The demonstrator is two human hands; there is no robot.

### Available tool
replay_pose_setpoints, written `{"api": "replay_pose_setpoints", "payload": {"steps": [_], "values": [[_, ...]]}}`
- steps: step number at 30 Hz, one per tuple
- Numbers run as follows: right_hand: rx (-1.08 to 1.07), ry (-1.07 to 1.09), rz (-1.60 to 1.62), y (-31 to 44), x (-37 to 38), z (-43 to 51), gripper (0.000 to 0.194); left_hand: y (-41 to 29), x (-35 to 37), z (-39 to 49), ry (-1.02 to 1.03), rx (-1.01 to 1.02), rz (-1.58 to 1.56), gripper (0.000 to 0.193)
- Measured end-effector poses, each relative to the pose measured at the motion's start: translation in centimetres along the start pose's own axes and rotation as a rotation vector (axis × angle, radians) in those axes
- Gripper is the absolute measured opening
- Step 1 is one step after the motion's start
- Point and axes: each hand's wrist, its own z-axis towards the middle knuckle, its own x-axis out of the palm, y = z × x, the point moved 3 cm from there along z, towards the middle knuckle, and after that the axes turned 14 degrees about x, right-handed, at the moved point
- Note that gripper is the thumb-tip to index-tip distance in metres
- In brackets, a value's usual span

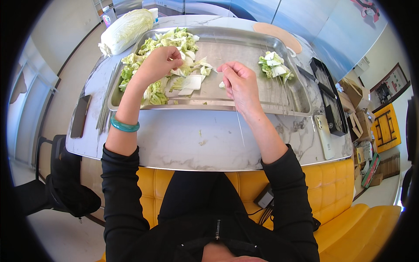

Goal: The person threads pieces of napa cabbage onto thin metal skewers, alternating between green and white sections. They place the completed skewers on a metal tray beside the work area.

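Observation:
My right hand (240,85) holds a thin metal skewer (238,121) over the front middle of a steel tray (216,107); its thin end points down towards me. A small pale piece shows at the fingertips. My left hand (163,60), with fingers curled, is over the pile of torn cabbage leaves (178,37) on the tray's left; whether it pinches a piece cannot be told. Pieces of white cabbage stem (191,83) lie between the hands. At the tray's right rest several skewers (283,95) with cabbage pieces (275,65) threaded at their far ends.
A whole napa cabbage (126,31) lies behind left. Bare skewers (108,98) and a dark phone (81,116) are left of the tray. On the right are a knife (316,82), a black box (337,111) and a pale phone (324,137). A round board (278,34) lies behind.

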Motion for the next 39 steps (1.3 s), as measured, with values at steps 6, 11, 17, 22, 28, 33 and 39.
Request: {"api": "replay_pose_setpoints", "payload": {"steps": [6, 11, 17, 22, 28, 33, 39], "values": [[0.045, 0.106, 0.011, -0.1, 0.4, -0.1, 0.017, 0.6, 1.6, 0.9, -0.053, 0.004, -0.779, 0.015], [0.069, 0.14, 0.005, 0.5, 0.8, -0.8, 0.021, 0.7, 0.8, 2.4, -0.255, -0.041, -1.06, 0.016], [0.073, 0.144, 0.004, 0.8, 1.2, -1.3, 0.024, 1.4, 0.9, 4.2, -0.307, -0.074, -1.15, 0.016], [0.066, 0.176, 0.023, 0.7, 1.0, -1.2, 0.023, 1.3, 1.0, 4.8, -0.323, -0.079, -1.218, 0.018], [0.072, 0.143, 0.0, 0.5, 1.0, -1.1, 0.023, 1.4, 1.1, 5.0, -0.25, -0.019, -1.269, 0.022], [0.069, 0.142, 0.006, 0.3, 1.0, -1.0, 0.023, 1.0, 1.1, 4.9, -0.156, 0.035, -1.196, 0.031], [0.082, 0.142, 0.005, 0.3, 1.0, -1.1, 0.023, 0.5, 0.6, 4.8, -0.101, 0.078, -1.179, 0.032]]}}
